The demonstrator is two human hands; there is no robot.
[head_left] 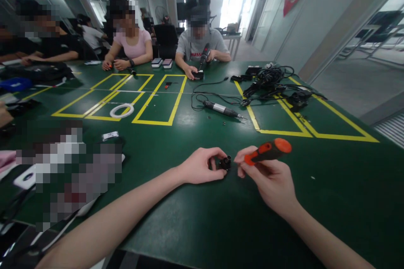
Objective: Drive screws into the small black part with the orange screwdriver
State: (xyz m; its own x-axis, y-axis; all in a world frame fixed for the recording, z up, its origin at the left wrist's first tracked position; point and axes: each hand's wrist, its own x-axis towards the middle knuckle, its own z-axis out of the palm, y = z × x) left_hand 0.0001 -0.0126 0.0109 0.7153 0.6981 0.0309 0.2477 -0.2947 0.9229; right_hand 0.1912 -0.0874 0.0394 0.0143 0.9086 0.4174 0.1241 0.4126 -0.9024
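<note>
My left hand (205, 166) is closed around a small black part (225, 162) with round openings, low over the green tabletop (176, 222). Thumb and fingers pinch it from the left side, and its exact kind is too small to make out. In my right hand (271, 176) is a screwdriver with an orange and black handle (268, 151). The handle tilts up to the right, and its tip side points toward the black part. Fingers hide most of the shaft, so I cannot tell whether the tip touches the part.
An electric screwdriver (222, 109) with its cord lies ahead, beside a heap of black cables (268, 82). A white ring of tubing (122, 110) rests left of centre, among yellow tape outlines. Across the table a co-worker (202, 38) handles a power tool; other people sit further left.
</note>
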